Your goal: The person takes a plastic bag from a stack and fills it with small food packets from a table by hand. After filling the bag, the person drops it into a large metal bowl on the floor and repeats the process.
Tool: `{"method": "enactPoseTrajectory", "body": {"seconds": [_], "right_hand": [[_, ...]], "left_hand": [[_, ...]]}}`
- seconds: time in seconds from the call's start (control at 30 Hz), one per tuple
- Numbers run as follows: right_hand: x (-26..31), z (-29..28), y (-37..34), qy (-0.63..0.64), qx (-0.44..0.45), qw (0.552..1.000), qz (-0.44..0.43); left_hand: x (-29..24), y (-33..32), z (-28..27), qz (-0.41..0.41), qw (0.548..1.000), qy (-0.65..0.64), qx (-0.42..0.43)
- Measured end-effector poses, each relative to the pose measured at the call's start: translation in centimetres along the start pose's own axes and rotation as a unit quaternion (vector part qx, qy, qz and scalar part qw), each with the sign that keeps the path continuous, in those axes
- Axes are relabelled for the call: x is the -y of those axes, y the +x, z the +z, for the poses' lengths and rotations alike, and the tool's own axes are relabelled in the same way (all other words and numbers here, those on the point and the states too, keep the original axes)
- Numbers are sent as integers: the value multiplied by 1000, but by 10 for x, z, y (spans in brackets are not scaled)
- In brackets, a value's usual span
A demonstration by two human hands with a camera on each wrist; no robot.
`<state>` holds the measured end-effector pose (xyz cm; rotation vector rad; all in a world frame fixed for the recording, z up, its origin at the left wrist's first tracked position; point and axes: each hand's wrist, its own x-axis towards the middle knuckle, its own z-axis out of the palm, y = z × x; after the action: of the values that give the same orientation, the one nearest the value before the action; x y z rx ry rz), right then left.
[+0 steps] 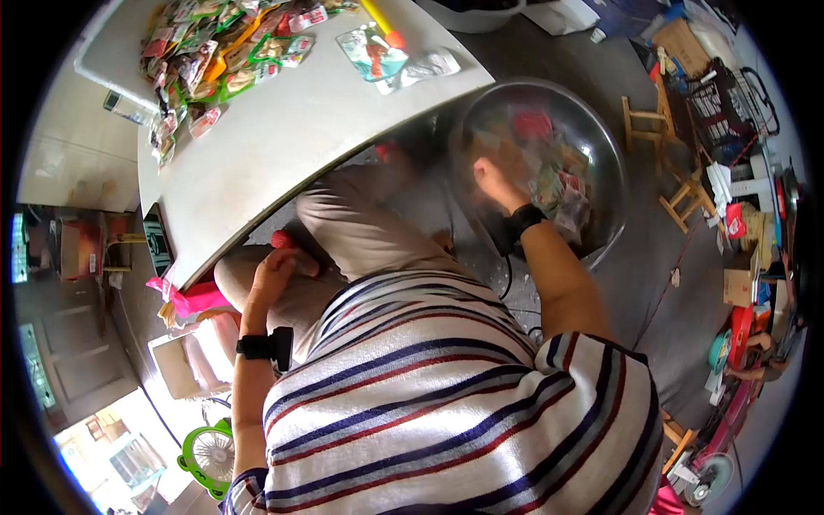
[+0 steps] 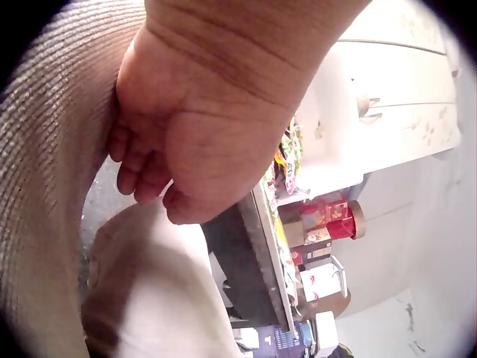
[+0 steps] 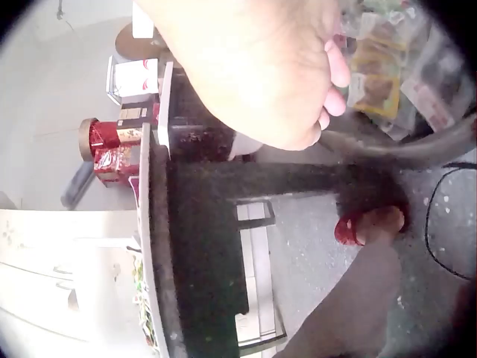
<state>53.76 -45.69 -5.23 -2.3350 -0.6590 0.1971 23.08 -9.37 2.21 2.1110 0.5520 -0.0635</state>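
Over the left part of a large metal basin (image 1: 611, 206) is the right hand (image 1: 499, 184), blurred in the head view. Its fingers (image 3: 337, 71) look bent in the right wrist view, and whether they hold anything is hidden. Several plastic packets (image 1: 573, 193) lie in the basin, with a pink-red one (image 1: 532, 126) near its far side. My left hand (image 1: 273, 273) rests by the thigh, its fingers (image 2: 145, 175) loosely curled with nothing visible in them.
A white table (image 1: 283, 142) stands ahead, with a heap of colourful packets (image 1: 215, 51), a yellow-handled tool (image 1: 378, 19) and flat packets (image 1: 373, 53) on it. Wooden stools (image 1: 687, 202) are at the right; a green fan (image 1: 210, 455) is at the lower left. A cable (image 3: 428, 224) lies near the basin.
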Motion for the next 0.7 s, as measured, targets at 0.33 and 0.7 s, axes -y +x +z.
{"method": "enactPoseTrajectory", "body": {"seconds": [0.33,0.7], "right_hand": [[-59,138,58,146,217,962,81],[-72,213,94,-200,262,890,-315]], "left_hand": [[-19,-11,-21,65,968,114,-213],[-9,-21,-43,55,877,332,-343]]}}
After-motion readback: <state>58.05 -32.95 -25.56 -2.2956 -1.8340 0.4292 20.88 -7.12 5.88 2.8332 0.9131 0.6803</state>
